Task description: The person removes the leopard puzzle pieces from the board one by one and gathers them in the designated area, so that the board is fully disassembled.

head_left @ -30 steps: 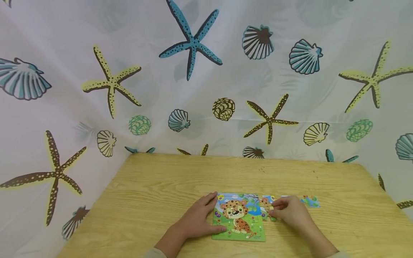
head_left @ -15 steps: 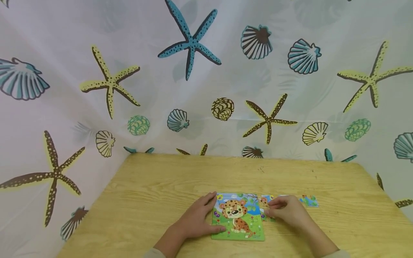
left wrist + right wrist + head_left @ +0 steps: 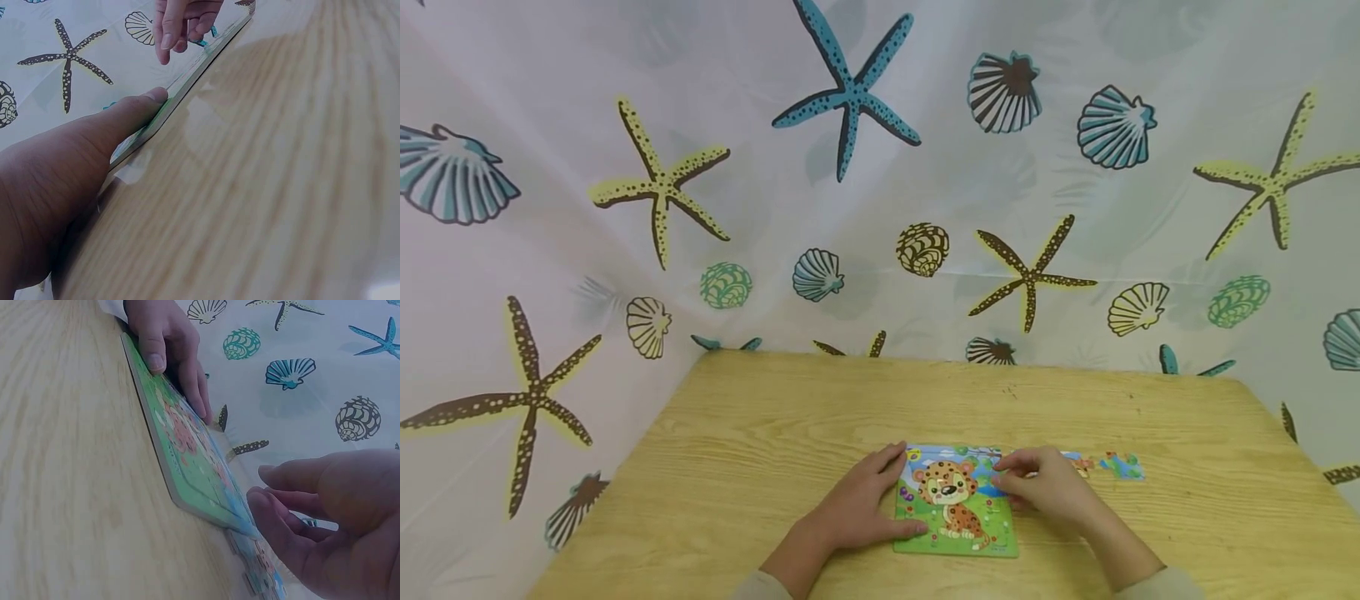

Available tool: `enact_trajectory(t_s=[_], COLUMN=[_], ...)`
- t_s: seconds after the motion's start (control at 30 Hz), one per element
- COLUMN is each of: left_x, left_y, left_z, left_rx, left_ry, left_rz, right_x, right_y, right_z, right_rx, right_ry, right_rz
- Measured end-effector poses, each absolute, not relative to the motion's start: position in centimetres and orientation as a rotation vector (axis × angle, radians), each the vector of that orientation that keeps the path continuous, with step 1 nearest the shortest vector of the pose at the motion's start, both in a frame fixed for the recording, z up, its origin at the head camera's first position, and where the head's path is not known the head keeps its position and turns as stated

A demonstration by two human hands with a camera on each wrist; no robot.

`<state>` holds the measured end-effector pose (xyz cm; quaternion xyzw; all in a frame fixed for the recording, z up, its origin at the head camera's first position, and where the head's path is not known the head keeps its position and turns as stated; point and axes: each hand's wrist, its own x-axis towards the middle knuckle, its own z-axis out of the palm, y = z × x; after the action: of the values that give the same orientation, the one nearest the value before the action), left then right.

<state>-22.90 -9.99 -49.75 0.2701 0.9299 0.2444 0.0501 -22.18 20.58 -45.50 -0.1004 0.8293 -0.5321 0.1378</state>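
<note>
A square jigsaw puzzle (image 3: 953,500) with a cartoon leopard cub on grass lies flat on the table. My left hand (image 3: 874,498) rests along its left side, thumb laid on the picture near the front and fingers reaching the far left corner. In the left wrist view the thumb presses on the puzzle's surface. My right hand (image 3: 1048,483) hovers at the puzzle's right edge, thumb and forefinger a little apart. In the right wrist view, nothing shows between those fingertips. Some joined puzzle pieces (image 3: 255,562) lie beside the puzzle, partly hidden under the right hand.
More loose puzzle pieces (image 3: 1123,465) lie to the right, beyond the right hand. The wooden table (image 3: 775,417) is bordered by a white curtain (image 3: 880,200) printed with starfish and shells at the back and sides.
My right hand has moved left from the loose pieces to the puzzle's right edge, uncovering pieces behind it and hiding the nearest ones. The left hand has stayed on the puzzle.
</note>
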Motion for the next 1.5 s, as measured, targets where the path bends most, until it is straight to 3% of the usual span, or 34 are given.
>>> enact_trajectory(t_s=[0.47, 0.83, 1.5], left_x=[-22.6, -22.7, -23.0], left_y=[-10.2, -9.9, -10.1], left_z=[-49.4, -49.6, -50.0], left_rx=[0.823, 0.823, 0.834], left_ry=[2.831, 2.823, 2.83], left_rz=[0.741, 0.725, 0.774], right_x=[-22.9, -22.8, -22.5], right_y=[16.3, 16.0, 16.5], right_z=[-46.4, -47.5, -45.4], right_rx=[-0.411, -0.513, -0.325], right_ry=[2.31, 2.38, 2.295], right_rz=[-1.561, -1.42, -1.624])
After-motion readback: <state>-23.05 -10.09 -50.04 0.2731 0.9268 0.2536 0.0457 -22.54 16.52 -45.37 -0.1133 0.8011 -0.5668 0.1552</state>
